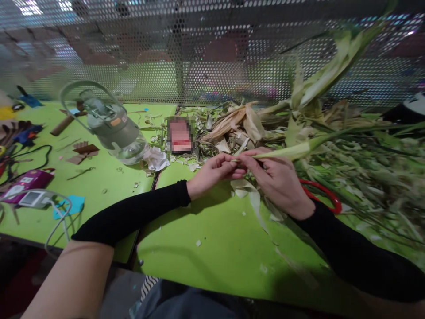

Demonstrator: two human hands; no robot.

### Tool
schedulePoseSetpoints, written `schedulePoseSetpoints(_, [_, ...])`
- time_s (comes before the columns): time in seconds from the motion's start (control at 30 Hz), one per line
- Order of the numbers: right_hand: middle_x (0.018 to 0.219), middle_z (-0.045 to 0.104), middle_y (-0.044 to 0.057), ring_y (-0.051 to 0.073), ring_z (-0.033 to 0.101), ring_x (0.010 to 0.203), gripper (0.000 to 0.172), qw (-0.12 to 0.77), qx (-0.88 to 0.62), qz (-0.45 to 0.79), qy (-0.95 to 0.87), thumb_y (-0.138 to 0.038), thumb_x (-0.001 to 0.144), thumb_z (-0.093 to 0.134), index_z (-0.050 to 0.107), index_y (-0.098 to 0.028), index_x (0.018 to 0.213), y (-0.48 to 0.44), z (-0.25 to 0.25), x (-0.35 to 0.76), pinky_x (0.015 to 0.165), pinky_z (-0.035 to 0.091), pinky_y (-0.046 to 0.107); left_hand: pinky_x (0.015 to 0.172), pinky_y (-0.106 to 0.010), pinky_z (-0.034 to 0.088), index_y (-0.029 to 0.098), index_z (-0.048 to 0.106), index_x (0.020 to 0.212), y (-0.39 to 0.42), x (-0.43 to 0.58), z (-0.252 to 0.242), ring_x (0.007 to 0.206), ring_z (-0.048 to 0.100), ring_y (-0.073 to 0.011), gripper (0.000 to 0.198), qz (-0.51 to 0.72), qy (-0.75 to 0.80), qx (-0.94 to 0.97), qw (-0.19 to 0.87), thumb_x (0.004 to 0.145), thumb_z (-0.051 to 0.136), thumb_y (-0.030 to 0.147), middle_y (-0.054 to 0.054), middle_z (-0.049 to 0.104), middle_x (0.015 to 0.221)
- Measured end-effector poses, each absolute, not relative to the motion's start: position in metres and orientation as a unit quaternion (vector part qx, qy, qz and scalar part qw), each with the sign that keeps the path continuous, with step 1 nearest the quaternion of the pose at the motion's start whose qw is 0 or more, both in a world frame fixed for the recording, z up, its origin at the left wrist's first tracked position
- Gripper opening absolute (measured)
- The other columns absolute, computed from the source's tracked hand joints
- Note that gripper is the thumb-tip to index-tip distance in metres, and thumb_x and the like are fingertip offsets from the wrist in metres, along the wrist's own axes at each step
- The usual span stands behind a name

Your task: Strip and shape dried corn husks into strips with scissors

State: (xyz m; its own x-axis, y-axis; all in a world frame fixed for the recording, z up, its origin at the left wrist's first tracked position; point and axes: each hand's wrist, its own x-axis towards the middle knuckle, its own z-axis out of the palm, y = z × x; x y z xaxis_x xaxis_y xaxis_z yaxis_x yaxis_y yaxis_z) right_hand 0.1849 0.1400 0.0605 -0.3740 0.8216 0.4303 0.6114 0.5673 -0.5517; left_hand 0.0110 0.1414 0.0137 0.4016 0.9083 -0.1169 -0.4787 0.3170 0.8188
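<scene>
A long pale green corn husk piece (292, 152) runs rightward and up from my fingers. My right hand (277, 181) wraps round its narrow end, fingers closed. The fingertips of my left hand (215, 173) pinch the tip of the same piece, close beside the right fingertips. Under my right hand, a loose pale husk strip (254, 199) hangs down toward the green table (186, 235). Dry tan husks (232, 124) lie heaped just beyond both hands.
A large clear bottle with a grey-green lid (116, 128) stands left, beside crumpled paper (156, 158). A phone (180, 135) lies behind my hands. Red-handled scissors (323, 195) rest by my right wrist. Perforated metal screen (206, 57) spans the back. Green scraps (375, 173) cover the right.
</scene>
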Motion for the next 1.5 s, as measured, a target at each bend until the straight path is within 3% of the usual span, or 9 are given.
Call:
schedulePoseSetpoints(0.1, [0.100, 0.079, 0.010, 0.031, 0.074, 0.099, 0.033, 0.340, -0.451, 0.149, -0.812, -0.047, 0.105, 0.053, 0.075, -0.026, 0.091, 0.148, 0.065, 0.193, 0.094, 0.056, 0.047, 0.097, -0.034, 0.061, 0.013, 0.063, 0.090, 0.142, 0.010, 0.018, 0.080, 0.074, -0.0105, 0.010, 0.456, 0.291, 0.348, 0.766, 0.099, 0.067, 0.012, -0.003, 0.075, 0.083])
schedulePoseSetpoints(0.3, [0.085, 0.077, 0.005, 0.023, 0.070, 0.076, 0.045, 0.309, -0.483, 0.261, -0.777, -0.064, 0.102, 0.056, 0.073, -0.024, 0.093, 0.150, 0.066, 0.196, 0.070, 0.052, 0.036, 0.089, -0.029, 0.060, 0.013, 0.064, 0.092, 0.143, 0.011, 0.015, 0.074, 0.072, -0.0085, 0.008, 0.477, 0.304, 0.344, 0.749, 0.097, 0.069, 0.010, -0.002, 0.076, 0.085])
schedulePoseSetpoints(0.43, [0.081, 0.076, 0.004, 0.020, 0.069, 0.075, 0.046, 0.313, -0.482, 0.339, -0.745, -0.067, 0.098, 0.061, 0.074, -0.023, 0.096, 0.148, 0.067, 0.194, 0.069, 0.053, 0.033, 0.088, -0.028, 0.060, 0.014, 0.065, 0.092, 0.145, 0.011, 0.012, 0.074, 0.071, -0.0082, 0.008, 0.469, 0.306, 0.345, 0.753, 0.099, 0.066, 0.010, -0.002, 0.076, 0.087])
schedulePoseSetpoints(0.57, [0.090, 0.077, 0.006, 0.022, 0.070, 0.080, 0.033, 0.340, -0.497, 0.302, -0.739, -0.056, 0.099, 0.065, 0.072, -0.023, 0.101, 0.150, 0.068, 0.195, 0.067, 0.053, 0.033, 0.091, -0.030, 0.062, 0.014, 0.064, 0.090, 0.144, 0.011, 0.012, 0.080, 0.073, -0.0100, 0.009, 0.456, 0.292, 0.351, 0.764, 0.097, 0.070, 0.013, -0.003, 0.075, 0.087])
schedulePoseSetpoints(0.7, [0.096, 0.077, 0.008, 0.024, 0.070, 0.084, 0.035, 0.352, -0.481, 0.257, -0.761, -0.053, 0.093, 0.072, 0.069, -0.022, 0.109, 0.151, 0.068, 0.194, 0.071, 0.055, 0.037, 0.088, -0.026, 0.061, 0.013, 0.065, 0.091, 0.145, 0.012, 0.015, 0.079, 0.074, -0.0093, 0.008, 0.476, 0.299, 0.323, 0.761, 0.098, 0.068, 0.010, -0.004, 0.076, 0.085])
schedulePoseSetpoints(0.93, [0.087, 0.077, 0.012, 0.032, 0.067, 0.085, 0.027, 0.222, -0.433, 0.065, -0.871, -0.043, 0.099, 0.059, 0.070, -0.023, 0.084, 0.155, 0.070, 0.196, 0.080, 0.047, 0.047, 0.084, -0.026, 0.060, 0.012, 0.064, 0.091, 0.146, 0.011, 0.019, 0.074, 0.073, -0.0092, 0.011, 0.483, 0.331, 0.312, 0.748, 0.100, 0.062, 0.007, -0.003, 0.074, 0.080])
schedulePoseSetpoints(1.17, [0.086, 0.076, 0.013, 0.031, 0.066, 0.083, 0.043, 0.203, -0.447, 0.038, -0.871, -0.057, 0.102, 0.055, 0.071, -0.023, 0.082, 0.157, 0.069, 0.199, 0.076, 0.045, 0.044, 0.085, -0.025, 0.056, 0.014, 0.067, 0.095, 0.146, 0.009, 0.016, 0.079, 0.070, -0.0088, 0.007, 0.528, 0.313, 0.401, 0.680, 0.099, 0.064, 0.009, -0.001, 0.073, 0.087])
schedulePoseSetpoints(1.4, [0.072, 0.070, 0.003, 0.022, 0.061, 0.063, 0.039, 0.218, -0.449, 0.182, -0.847, -0.054, 0.106, 0.050, 0.068, -0.025, 0.086, 0.142, 0.091, 0.202, 0.061, 0.042, 0.036, 0.089, -0.026, 0.056, 0.017, 0.068, 0.100, 0.147, 0.007, 0.011, 0.087, 0.071, -0.0105, 0.003, 0.535, 0.287, 0.473, 0.639, 0.097, 0.069, 0.016, -0.002, 0.075, 0.094])
schedulePoseSetpoints(1.5, [0.080, 0.072, 0.007, 0.025, 0.064, 0.072, 0.044, 0.266, -0.462, 0.129, -0.836, -0.059, 0.105, 0.049, 0.069, -0.026, 0.086, 0.139, 0.098, 0.203, 0.066, 0.044, 0.039, 0.089, -0.028, 0.057, 0.017, 0.066, 0.102, 0.145, 0.008, 0.009, 0.088, 0.074, -0.0129, 0.011, 0.506, 0.269, 0.494, 0.654, 0.096, 0.073, 0.023, -0.003, 0.076, 0.092])
